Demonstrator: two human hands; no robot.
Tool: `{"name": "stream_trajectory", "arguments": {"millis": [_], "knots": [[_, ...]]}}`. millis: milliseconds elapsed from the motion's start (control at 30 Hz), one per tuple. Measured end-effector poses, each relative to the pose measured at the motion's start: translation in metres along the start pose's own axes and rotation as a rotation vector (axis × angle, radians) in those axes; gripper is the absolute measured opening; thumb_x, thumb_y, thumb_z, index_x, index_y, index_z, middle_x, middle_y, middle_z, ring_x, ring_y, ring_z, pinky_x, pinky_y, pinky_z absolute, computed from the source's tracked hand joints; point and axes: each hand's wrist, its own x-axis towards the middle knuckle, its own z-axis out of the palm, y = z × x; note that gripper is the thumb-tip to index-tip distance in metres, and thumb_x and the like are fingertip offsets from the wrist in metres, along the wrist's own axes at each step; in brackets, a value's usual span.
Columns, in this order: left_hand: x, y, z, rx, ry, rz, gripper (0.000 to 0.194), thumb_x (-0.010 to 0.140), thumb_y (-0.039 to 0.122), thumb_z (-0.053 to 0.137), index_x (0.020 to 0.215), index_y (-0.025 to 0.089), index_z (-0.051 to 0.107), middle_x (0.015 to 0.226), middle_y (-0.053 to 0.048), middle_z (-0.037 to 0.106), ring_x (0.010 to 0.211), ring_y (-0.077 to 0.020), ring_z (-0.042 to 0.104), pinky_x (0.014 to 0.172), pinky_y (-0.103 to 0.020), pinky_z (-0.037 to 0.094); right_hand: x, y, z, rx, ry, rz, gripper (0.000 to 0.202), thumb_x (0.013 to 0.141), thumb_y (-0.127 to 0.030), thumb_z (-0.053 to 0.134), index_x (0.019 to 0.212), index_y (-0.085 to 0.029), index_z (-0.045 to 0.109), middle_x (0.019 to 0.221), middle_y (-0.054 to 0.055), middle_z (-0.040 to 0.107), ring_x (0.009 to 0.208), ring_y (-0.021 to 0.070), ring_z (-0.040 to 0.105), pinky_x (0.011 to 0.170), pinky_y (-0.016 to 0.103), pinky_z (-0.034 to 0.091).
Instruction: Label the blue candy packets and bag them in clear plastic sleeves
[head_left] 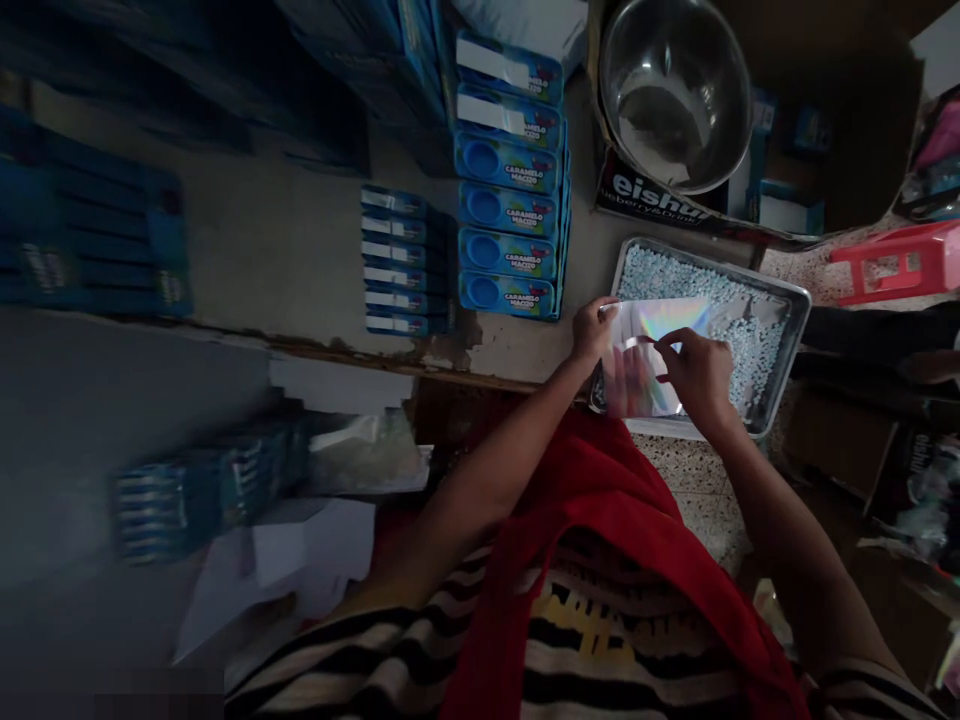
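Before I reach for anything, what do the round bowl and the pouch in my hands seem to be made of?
Bowl: shiny metal, likely stainless steel, given its mirror-like highlights.
Pouch: thin, glossy film, probably plastic, since rainbow glints cross it; a foil layer is possible.

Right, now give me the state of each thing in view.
Left hand: closed on the pouch's edge
Right hand: over the pouch, fingers bent, grip unclear
Shiny pouch: held above the tray; whether open, unclear
Tray: partly covered with pellets
Pellets: loose, unevenly spread
Metal bowl: uncovered, contents unclear
Cardboard box: open
Caramelo Macizo cartons: lined up in a row
Red apron: worn
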Motion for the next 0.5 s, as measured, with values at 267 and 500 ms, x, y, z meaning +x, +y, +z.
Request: {"name": "stream_trajectory", "arguments": {"millis": [267, 500], "knots": [[-0.080, 0.069, -0.032, -0.555, -0.183, -0.088, 0.064, 0.095, 0.079, 0.058, 0.114, 0.021, 0.076, 0.113, -0.014, 0.080, 0.117, -0.0310, 0.075, 0.109, -0.050, 0.057, -0.009, -0.040, -0.070, 0.811, -0.143, 0.255, 0.047, 0.065, -0.061, 0.097, 0.078, -0.022, 0.074, 0.058, -0.007, 0.048, 0.053, 0.0107, 0.050, 0.055, 0.037, 0.068], [-0.102, 0.128, -0.048, -0.863, -0.265, -0.136, 0.068, 0.068, 0.075, 0.091, 0.103, 0.020, 0.073, 0.096, -0.007, 0.080, 0.099, -0.0254, 0.079, 0.092, -0.040, 0.064, -0.015, -0.054, -0.092, 0.875, -0.165, 0.206, 0.043, 0.065, -0.056, 0.097, 0.078, -0.021, 0.076, 0.063, -0.003, 0.061, 0.054, 0.0101, 0.051, 0.047, 0.030, 0.062]]}}
